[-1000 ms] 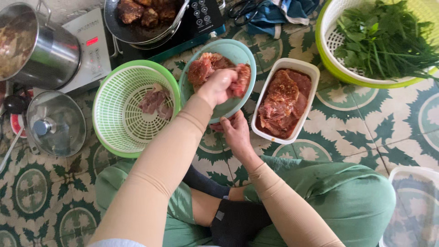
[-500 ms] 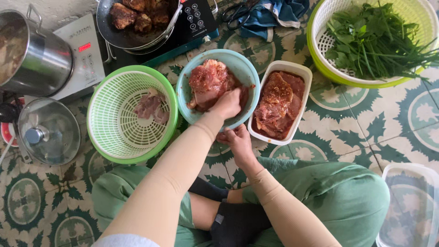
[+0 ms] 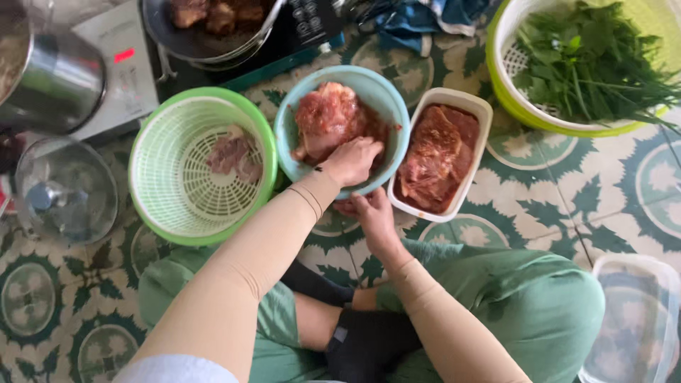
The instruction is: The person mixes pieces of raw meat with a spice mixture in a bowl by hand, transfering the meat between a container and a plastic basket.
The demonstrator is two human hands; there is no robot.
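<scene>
I sit cross-legged on a tiled floor. My left hand (image 3: 351, 159) reaches into a light blue bowl (image 3: 389, 103) and presses down on red seasoned raw meat (image 3: 328, 117), fingers curled into it. At the bowl's near rim my right hand (image 3: 372, 216) grips the edge from below and steadies it. Right of the bowl stands a white rectangular container (image 3: 484, 113) filled with more marinated meat slices (image 3: 436, 152). On the left, a green colander (image 3: 255, 135) holds a few pale unseasoned meat pieces (image 3: 230, 152).
A yellow-green basket (image 3: 512, 106) of green herbs (image 3: 589, 57) sits far right. A steel pot (image 3: 57, 78) on a white cooktop (image 3: 135, 78), a glass lid (image 3: 67, 191) and a pan of browned meat (image 3: 206, 25) lie far left. A clear plastic box (image 3: 638, 312) is near right.
My left hand, which held a meat piece up over the bowl, has lowered it and now presses it into the bowl. My right hand stays on the rim.
</scene>
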